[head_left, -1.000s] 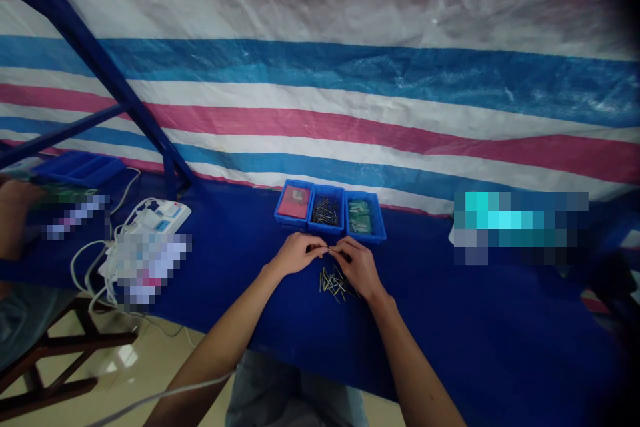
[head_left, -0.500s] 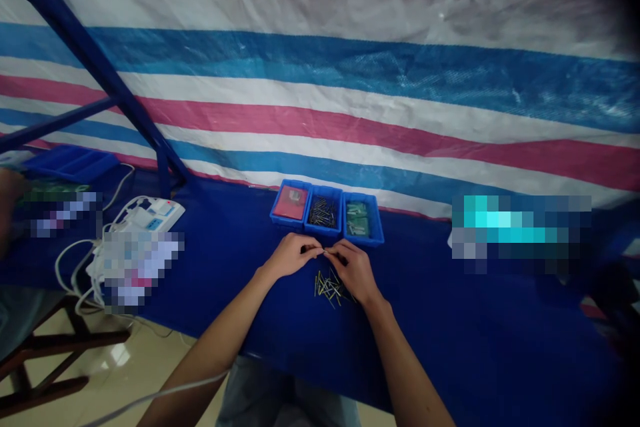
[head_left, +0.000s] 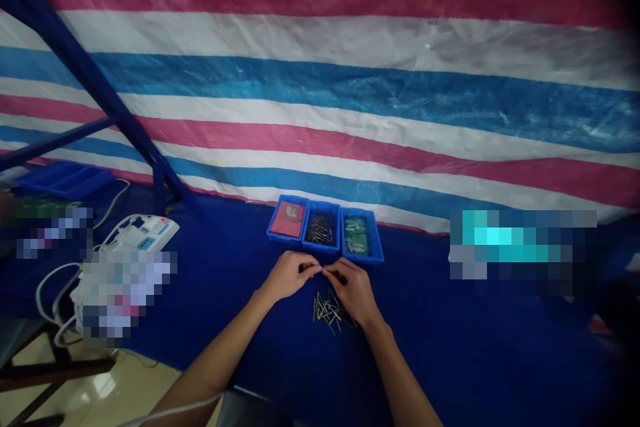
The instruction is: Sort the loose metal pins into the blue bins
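My left hand (head_left: 291, 276) and my right hand (head_left: 354, 288) meet fingertip to fingertip above the blue tabletop (head_left: 225, 247), both closed in a pinch. Whatever lies between the fingertips is too small to make out. Just below them, partly behind the right hand, is a loose pile of thin metal pins (head_left: 326, 312), like long screws or nails, some yellowish. Beyond my hands stand three joined blue bins. The left bin (head_left: 285, 238) has something flat and red, the middle bin (head_left: 323, 248) dark screw-like pieces, and the right bin (head_left: 371, 259) green and pale pieces.
To the left, a white power strip (head_left: 159, 232) with tangled cables lies beside a blurred-out patch. A blue divided tray (head_left: 65, 177) is farther back. A blue metal frame (head_left: 113, 107) crosses the upper left before a striped tarp (head_left: 350, 107). Another blurred item is at the right.
The whole view has shifted, so the table and bins sit lower in the picture. My hands keep the same pinch at the same place over the table.
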Demonstrator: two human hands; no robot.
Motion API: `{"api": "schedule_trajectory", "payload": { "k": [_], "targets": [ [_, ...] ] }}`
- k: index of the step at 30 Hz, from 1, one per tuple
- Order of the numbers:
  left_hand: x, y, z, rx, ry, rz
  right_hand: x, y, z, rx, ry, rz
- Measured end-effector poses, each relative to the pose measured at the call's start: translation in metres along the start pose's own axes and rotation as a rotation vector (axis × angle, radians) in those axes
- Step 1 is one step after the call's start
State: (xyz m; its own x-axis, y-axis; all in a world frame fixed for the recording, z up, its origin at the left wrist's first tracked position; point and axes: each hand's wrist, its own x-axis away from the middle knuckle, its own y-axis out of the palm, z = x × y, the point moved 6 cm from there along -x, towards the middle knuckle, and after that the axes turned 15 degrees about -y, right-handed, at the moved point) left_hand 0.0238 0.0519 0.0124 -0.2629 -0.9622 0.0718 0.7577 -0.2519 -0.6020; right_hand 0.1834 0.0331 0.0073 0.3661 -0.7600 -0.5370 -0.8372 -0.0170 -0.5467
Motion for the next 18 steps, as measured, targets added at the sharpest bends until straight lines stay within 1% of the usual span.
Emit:
{"api": "schedule_trajectory", "payload": {
  "k": [10,14,18],
  "targets": [
    [-0.0010,0.0020,0.0001,-0.014,-0.012,0.019,0.0020,-0.0001,0.0006,0.027,0.014,-0.010],
    [0.0024,0.0023,0.0027,-0.048,0.027,0.075,0.0045,0.0015,0.0024,0.044,0.011,-0.017],
    [0.0030,0.0042,0.0013,-0.081,0.022,0.121,0.0044,0.0006,0.0050,0.054,0.014,0.012]
  ]
}}
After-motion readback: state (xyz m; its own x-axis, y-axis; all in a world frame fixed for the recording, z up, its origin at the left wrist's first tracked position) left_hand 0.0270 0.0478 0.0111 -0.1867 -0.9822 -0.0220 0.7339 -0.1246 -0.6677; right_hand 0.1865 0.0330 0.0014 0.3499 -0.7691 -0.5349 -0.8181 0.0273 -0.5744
